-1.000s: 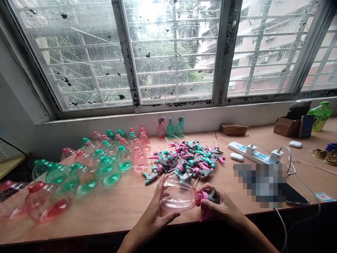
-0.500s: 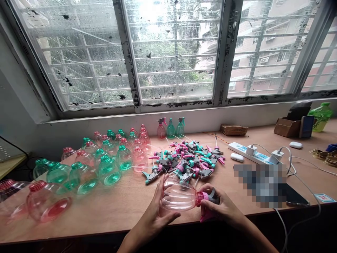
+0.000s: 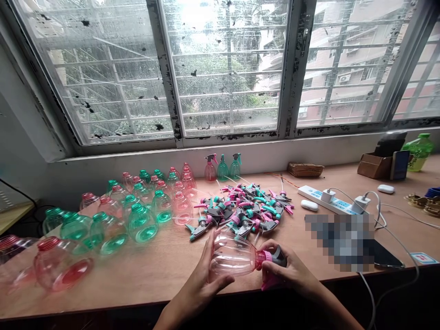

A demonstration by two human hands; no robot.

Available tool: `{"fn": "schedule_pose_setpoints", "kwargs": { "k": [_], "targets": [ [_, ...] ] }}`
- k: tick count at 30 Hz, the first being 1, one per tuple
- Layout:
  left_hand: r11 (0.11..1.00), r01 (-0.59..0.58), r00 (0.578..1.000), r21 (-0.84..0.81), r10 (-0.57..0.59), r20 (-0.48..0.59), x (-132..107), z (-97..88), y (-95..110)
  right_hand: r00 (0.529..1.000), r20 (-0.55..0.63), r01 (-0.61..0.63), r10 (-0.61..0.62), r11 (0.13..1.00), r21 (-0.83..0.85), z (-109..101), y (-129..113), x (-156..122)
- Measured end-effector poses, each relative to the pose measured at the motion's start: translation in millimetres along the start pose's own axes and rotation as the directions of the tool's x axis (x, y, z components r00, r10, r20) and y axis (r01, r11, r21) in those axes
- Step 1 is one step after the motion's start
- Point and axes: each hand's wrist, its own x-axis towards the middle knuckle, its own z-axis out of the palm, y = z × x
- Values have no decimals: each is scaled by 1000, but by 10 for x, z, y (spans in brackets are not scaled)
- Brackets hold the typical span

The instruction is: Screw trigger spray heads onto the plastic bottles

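A clear pink spray bottle lies on its side in the air over the table's front edge, its neck pointing right. My left hand cups its base, with the thumb along the underside. At the neck, my right hand is closed around the pink and grey trigger sprayer head, which sits on the bottle's mouth. The fingers partly hide the trigger. Just behind the bottle spreads a heap of loose sprayer heads in grey, pink and teal.
Several open pink and green bottles stand to the left. Three bottles with sprayer heads stand by the wall. On the right are a power strip with cables, a blurred-out dark object, a cardboard box and a green jug.
Almost nothing differs. Both hands keep their hold on the bottle and its sprayer head, in nearly the same place.
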Motion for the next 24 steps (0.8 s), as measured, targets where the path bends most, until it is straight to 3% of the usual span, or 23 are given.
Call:
{"fn": "schedule_pose_setpoints", "kwargs": {
  "k": [9,13,17,24],
  "targets": [
    [996,-90,994,15,91,-64,14,32,-181,1000,1,3,-3,1000,-4,5,-6,-7],
    [997,-41,998,71,44,-36,-7,6,-110,1000,5,4,-4,1000,1,0,0,-5],
    [999,-34,999,27,34,0,-7,3,-48,1000,9,0,0,1000,6,-5,0,-1],
    [997,-54,996,47,57,-65,-7,38,-87,1000,-4,-3,3,1000,11,14,-14,-5]
  ]
}}
